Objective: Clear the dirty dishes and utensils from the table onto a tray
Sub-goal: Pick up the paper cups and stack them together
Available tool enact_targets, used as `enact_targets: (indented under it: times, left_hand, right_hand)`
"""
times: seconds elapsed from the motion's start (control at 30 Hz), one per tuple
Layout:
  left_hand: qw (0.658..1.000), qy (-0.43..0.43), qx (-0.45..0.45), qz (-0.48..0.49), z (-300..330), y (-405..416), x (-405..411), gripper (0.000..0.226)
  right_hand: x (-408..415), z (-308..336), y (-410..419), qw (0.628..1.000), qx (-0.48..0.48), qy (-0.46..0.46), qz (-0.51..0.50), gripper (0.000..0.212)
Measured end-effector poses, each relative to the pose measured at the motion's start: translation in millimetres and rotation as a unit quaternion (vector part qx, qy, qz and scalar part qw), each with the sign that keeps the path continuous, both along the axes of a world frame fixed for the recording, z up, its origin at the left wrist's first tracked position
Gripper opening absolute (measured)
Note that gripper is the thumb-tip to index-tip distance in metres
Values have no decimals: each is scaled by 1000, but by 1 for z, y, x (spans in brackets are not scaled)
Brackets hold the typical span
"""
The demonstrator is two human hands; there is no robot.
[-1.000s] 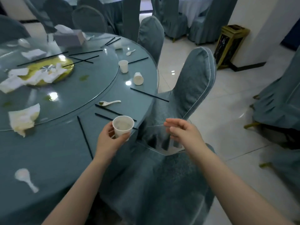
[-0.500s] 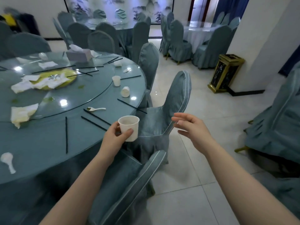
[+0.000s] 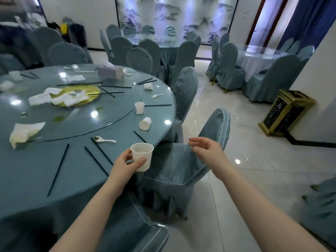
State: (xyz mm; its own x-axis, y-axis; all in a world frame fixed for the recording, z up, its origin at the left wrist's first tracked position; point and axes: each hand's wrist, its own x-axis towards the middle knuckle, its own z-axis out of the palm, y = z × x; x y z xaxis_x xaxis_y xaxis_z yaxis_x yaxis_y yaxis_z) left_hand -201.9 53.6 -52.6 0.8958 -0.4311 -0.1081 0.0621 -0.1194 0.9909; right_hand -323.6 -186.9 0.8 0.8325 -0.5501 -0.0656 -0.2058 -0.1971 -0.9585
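My left hand (image 3: 125, 165) grips a white paper cup (image 3: 142, 156) upright, just off the near right edge of the round teal table (image 3: 32, 171). My right hand (image 3: 207, 151) hovers over a chair back with relaxed fingers and holds nothing. On the table stand an upright cup (image 3: 139, 107), a tipped cup (image 3: 145, 123) and another tipped cup (image 3: 148, 86). White spoons lie near the edge (image 3: 104, 140) and farther back (image 3: 157, 95). Black chopsticks (image 3: 58, 168) lie scattered around the rim. No tray is in view.
A glass turntable (image 3: 76, 124) carries a yellow plate (image 3: 85, 91) with crumpled napkins (image 3: 23, 131) and a tissue box (image 3: 110, 71). Covered chairs (image 3: 181, 166) ring the table. A black-and-gold bin (image 3: 285, 112) stands by the wall at the right, across open tiled floor (image 3: 236, 197).
The view has lifted and pulled back from the table. My left hand has carried the cup slightly right of the table edge. My right hand has risen off the chair, fingers still loose.
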Motion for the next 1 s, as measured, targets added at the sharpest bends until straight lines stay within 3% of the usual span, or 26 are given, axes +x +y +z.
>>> enact_targets:
  times: [0.33,0.47,0.6,0.83,1.0]
  left_hand:
    - [990,-11,8,141,6,-7,65,34]
    - [978,3,3,207,2,-18,88,30]
    - [955,50,5,291,-9,-38,101,46]
    - [920,86,25,380,-28,-78,128,29]
    - [913,87,40,398,-33,-99,151,28]
  right_hand:
    - [157,-63,-29,972,-71,76,209,34]
    - [231,-92,-63,945,-167,108,262,41]
    - [313,-120,-96,874,-320,117,346,51]
    - [407,-157,-104,723,-498,84,471,71]
    - [440,-180,-104,675,-543,71,494,85]
